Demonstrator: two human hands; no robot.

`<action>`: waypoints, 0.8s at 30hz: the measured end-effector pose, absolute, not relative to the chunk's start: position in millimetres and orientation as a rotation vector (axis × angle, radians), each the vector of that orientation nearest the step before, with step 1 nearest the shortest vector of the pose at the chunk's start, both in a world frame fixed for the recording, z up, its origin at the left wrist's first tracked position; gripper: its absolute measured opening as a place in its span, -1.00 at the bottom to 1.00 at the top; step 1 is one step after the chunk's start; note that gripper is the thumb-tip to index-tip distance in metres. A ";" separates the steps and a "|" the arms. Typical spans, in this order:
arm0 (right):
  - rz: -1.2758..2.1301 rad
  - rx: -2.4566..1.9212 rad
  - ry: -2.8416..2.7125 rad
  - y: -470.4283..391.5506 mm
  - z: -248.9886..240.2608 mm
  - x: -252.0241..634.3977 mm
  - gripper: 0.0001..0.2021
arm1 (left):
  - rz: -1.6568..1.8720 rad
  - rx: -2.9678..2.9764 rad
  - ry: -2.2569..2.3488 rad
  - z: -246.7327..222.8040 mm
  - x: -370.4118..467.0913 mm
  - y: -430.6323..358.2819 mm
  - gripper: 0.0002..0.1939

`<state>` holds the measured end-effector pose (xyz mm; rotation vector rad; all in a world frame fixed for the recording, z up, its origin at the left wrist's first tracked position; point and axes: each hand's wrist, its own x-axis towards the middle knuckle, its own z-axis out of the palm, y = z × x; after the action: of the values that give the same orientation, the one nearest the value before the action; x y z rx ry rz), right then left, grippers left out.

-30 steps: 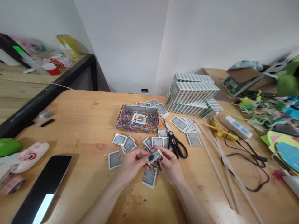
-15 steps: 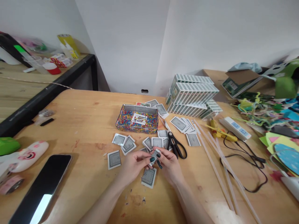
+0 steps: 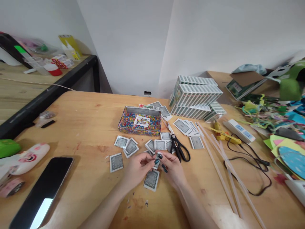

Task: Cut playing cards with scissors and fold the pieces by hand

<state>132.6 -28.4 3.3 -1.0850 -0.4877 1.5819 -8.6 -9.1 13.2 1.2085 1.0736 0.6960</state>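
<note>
Between my two hands is a small patterned card piece (image 3: 156,163), partly covered by fingers. My left hand (image 3: 138,168) pinches it from the left, and my right hand (image 3: 172,167) grips its right side. Just below lies a cut card (image 3: 151,180) with its patterned back up. Several more cut cards (image 3: 116,162) are spread around the hands on the table. Behind them stands an open box (image 3: 140,130) with a colourful covering and a face card (image 3: 142,121) inside. Black-handled scissors (image 3: 180,148) rest to the right of my hands.
Striped card boxes (image 3: 197,95) are stacked at the back. Clear sticks (image 3: 228,173), a yellow glue gun (image 3: 225,135), a power strip (image 3: 239,131) and a black cable lie right. A phone (image 3: 43,190) lies left. Coloured scraps cover the far right.
My fingers have shifted slightly around the small card piece, which now looks more upright. The things on the table look unmoved.
</note>
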 end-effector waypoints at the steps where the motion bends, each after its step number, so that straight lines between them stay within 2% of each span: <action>1: 1.565 -1.096 -0.502 -28.4 3.2 131.9 -0.81 | 0.699 1.216 1.080 12.7 -8.3 -9.0 -0.85; 8: 1.575 -1.104 -0.525 -28.3 6.6 131.8 -0.80 | 0.722 1.241 1.127 14.6 -6.9 -8.1 -0.80; 15: 1.779 -0.936 -0.397 -28.2 7.8 136.4 -0.78 | 0.696 0.920 1.038 23.1 -4.9 -8.0 -0.71; 24: 1.668 -1.007 -0.454 -29.5 9.0 134.1 -0.82 | 0.717 0.992 1.033 19.6 -5.3 -8.7 -0.73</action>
<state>134.1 -29.5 9.0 -1.0070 -0.4540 1.6677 -5.3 -8.7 19.6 0.9919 1.0334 0.7174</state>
